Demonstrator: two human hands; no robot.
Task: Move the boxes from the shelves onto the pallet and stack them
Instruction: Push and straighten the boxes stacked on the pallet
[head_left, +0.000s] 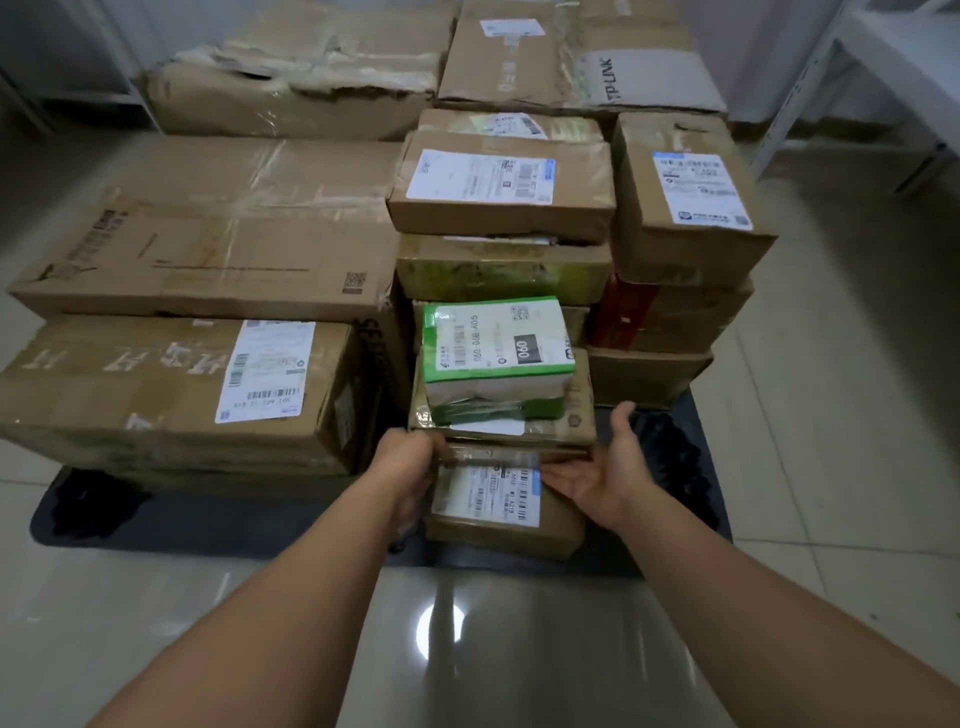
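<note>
Fingers of the left hand (410, 460) grip the flat box (563, 431) edge; right hand (605, 470) lies open beside it.

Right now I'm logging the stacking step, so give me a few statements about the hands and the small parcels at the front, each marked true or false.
1. The green-and-white parcel lies on top of a flat brown box. True.
2. The right hand is clenched in a fist. False: its palm is open, fingers at the flat box's lower edge.
3. The left hand grips the flat box's near left corner. True.
4. The dark pallet stands bare. False: cartons cover most of it.
5. A labelled box lies below the hands. True.
</note>
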